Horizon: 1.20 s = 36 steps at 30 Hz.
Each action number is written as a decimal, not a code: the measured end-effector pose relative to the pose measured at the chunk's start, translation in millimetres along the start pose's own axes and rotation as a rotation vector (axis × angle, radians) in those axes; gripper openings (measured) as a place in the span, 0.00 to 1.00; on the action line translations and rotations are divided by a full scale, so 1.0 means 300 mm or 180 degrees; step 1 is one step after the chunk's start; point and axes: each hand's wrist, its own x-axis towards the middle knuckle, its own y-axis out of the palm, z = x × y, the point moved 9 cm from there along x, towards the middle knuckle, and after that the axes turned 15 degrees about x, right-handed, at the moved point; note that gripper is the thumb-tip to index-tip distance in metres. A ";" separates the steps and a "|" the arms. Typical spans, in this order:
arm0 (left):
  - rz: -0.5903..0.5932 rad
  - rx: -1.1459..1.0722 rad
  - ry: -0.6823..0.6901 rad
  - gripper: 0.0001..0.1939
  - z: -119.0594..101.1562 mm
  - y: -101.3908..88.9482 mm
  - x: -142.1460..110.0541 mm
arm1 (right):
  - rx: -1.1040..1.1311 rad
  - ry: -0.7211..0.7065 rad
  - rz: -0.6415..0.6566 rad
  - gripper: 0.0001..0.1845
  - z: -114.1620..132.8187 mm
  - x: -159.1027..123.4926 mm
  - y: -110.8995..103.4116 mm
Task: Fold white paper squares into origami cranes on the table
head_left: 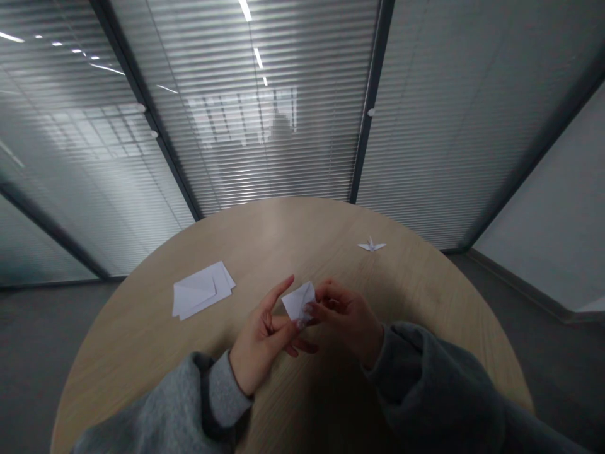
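A small piece of folded white paper [297,301] is held up between my two hands, a crease running near its right side. My right hand [344,315] pinches its right edge between thumb and fingers. My left hand [268,337] grips the lower edge with the thumb, its index finger stretched out along the left side. Some of the left fingers are behind the paper, so their contact is partly hidden. Beyond the right hand, a folded paper crane [372,245] with spread wings rests on the table.
A few overlapping white paper sheets [201,291] lie on the round wooden table [293,233], left of my hands. Glass panels with blinds [283,170] stand just past the table's far edge. A white wall [558,208] rises on the right.
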 end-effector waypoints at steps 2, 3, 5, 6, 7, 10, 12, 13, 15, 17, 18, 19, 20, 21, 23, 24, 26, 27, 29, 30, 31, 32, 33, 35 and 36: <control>0.0016 0.0007 0.0026 0.50 -0.001 0.002 -0.002 | 0.0293 0.0153 0.0019 0.22 -0.014 0.000 0.005; 0.0022 0.0005 0.0044 0.49 -0.002 0.003 -0.002 | 0.0426 0.0231 0.0037 0.22 -0.020 0.000 0.008; 0.0024 -0.0022 0.0080 0.49 -0.002 0.001 -0.001 | 0.0596 0.0327 0.0049 0.23 -0.026 0.000 0.012; 0.0025 -0.0042 0.0089 0.49 -0.001 0.000 -0.001 | 0.0627 0.0341 0.0043 0.22 -0.026 0.000 0.012; 0.0030 -0.0064 0.0096 0.48 0.001 0.000 0.000 | 0.0633 0.0340 0.0028 0.22 -0.024 0.001 0.010; 0.0081 -0.0116 0.0106 0.46 0.004 0.002 0.002 | 0.0567 0.0321 0.0004 0.21 -0.017 0.003 0.006; 0.0115 -0.0145 0.0119 0.45 0.004 0.004 0.002 | 0.0485 0.0299 -0.0005 0.19 -0.010 0.003 0.004; 0.0123 -0.0156 0.0124 0.45 0.004 0.005 0.003 | 0.0447 0.0281 -0.0018 0.19 -0.006 0.003 0.002; 0.0133 -0.0174 0.0147 0.45 0.003 0.006 0.003 | 0.0441 0.0292 -0.0045 0.18 -0.003 0.003 0.000; 0.0159 -0.0175 0.0184 0.44 0.000 0.009 0.002 | 0.0557 0.0359 -0.0078 0.18 -0.007 0.003 -0.002; 0.0191 -0.0172 0.0225 0.42 -0.004 0.012 0.001 | 0.0623 0.0397 -0.0098 0.18 -0.009 0.003 -0.002; 0.0233 -0.0174 0.0286 0.40 -0.011 0.015 -0.001 | 0.0674 0.0429 -0.0119 0.19 -0.011 0.003 -0.003; 0.0281 -0.0175 0.0340 0.38 -0.018 0.019 -0.003 | 0.0715 0.0461 -0.0136 0.19 -0.013 0.003 -0.004; 0.0325 -0.0170 0.0373 0.35 -0.023 0.022 -0.005 | 0.0750 0.0492 -0.0150 0.19 -0.016 0.003 -0.004; 0.0371 -0.0132 0.0358 0.31 -0.028 0.026 -0.008 | 0.0767 0.0526 -0.0169 0.19 -0.019 0.003 -0.004; 0.0363 -0.0093 0.0304 0.29 -0.027 0.025 -0.009 | 0.0748 0.0516 -0.0192 0.19 -0.019 0.003 -0.006; 0.0298 0.0040 0.0158 0.26 -0.017 0.019 -0.009 | 0.0689 0.0472 -0.0232 0.19 -0.016 0.003 -0.009; 0.0259 0.0118 0.0102 0.25 -0.013 0.016 -0.008 | 0.0663 0.0448 -0.0252 0.19 -0.015 0.003 -0.011; 0.0174 0.0273 0.0007 0.25 -0.002 0.009 -0.005 | 0.0641 0.0404 -0.0265 0.19 -0.011 0.004 -0.013; 0.0136 0.0343 -0.0025 0.25 0.002 0.006 -0.003 | 0.0630 0.0375 -0.0256 0.20 -0.008 0.005 -0.012; 0.0104 0.0402 -0.0048 0.24 0.007 0.003 -0.001 | 0.0605 0.0336 -0.0251 0.20 -0.003 0.005 -0.013; 0.0073 0.0450 -0.0065 0.24 0.010 0.000 0.000 | 0.0573 0.0294 -0.0253 0.21 0.002 0.006 -0.014; 0.0044 0.0490 -0.0076 0.23 0.013 -0.004 0.001 | 0.0546 0.0260 -0.0249 0.22 0.006 0.006 -0.015; 0.0010 0.0559 -0.0075 0.22 0.014 -0.008 0.001 | 0.0524 0.0248 -0.0226 0.22 0.008 0.006 -0.014; -0.0006 0.0588 -0.0062 0.22 0.013 -0.010 0.001 | 0.0526 0.0259 -0.0218 0.22 0.007 0.005 -0.013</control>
